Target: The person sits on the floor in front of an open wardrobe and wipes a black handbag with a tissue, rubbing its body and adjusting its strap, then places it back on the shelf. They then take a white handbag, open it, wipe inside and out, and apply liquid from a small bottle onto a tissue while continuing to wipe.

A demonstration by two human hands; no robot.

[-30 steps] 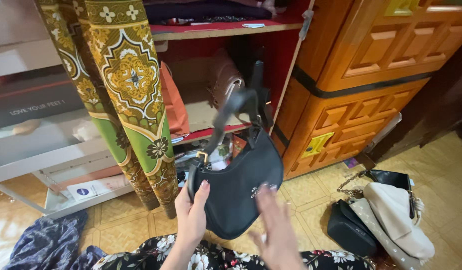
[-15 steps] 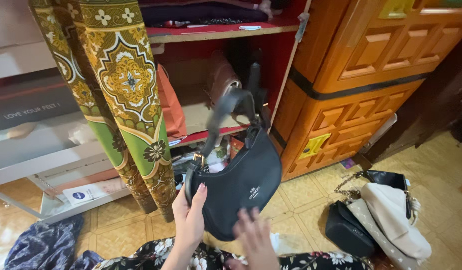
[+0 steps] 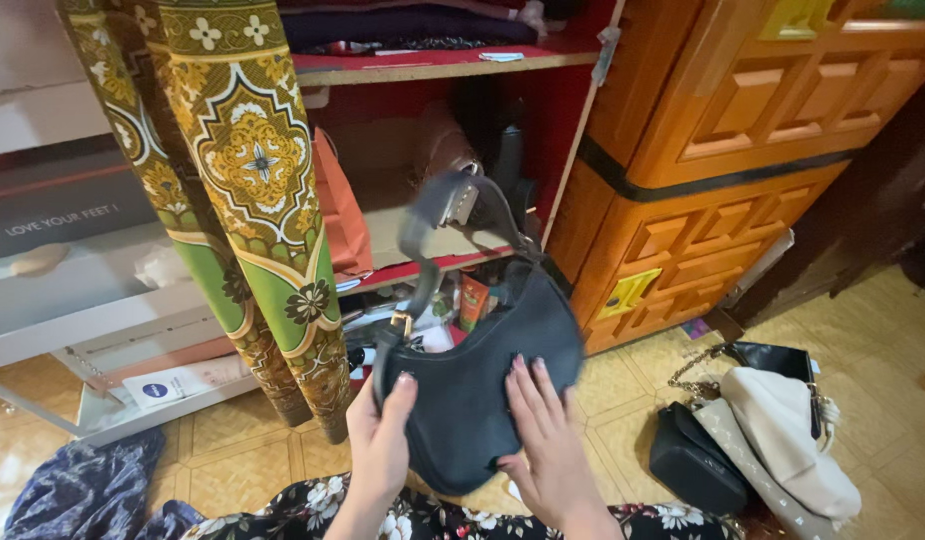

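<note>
A black crescent-shaped shoulder bag (image 3: 483, 370) hangs upright in front of me, its dark strap (image 3: 423, 230) looping up toward the shelf. My left hand (image 3: 381, 445) grips the bag's left edge, just below a small gold buckle. Fingers together, my right hand (image 3: 545, 440) lies flat against the bag's front face. Both hands rise from my lap, which is covered by floral fabric (image 3: 403, 520).
A red open shelf (image 3: 433, 62) behind holds a brown bag (image 3: 445, 150) and an orange bag (image 3: 341, 205). A green-gold patterned curtain (image 3: 253, 190) hangs at the left, an orange wooden cabinet (image 3: 723, 160) stands at the right. Black and cream bags (image 3: 773, 430) lie on the tiled floor.
My right hand rose from below the bag and now presses flat on its front. The bag turned slightly and its strap swung. My left hand kept its grip.
</note>
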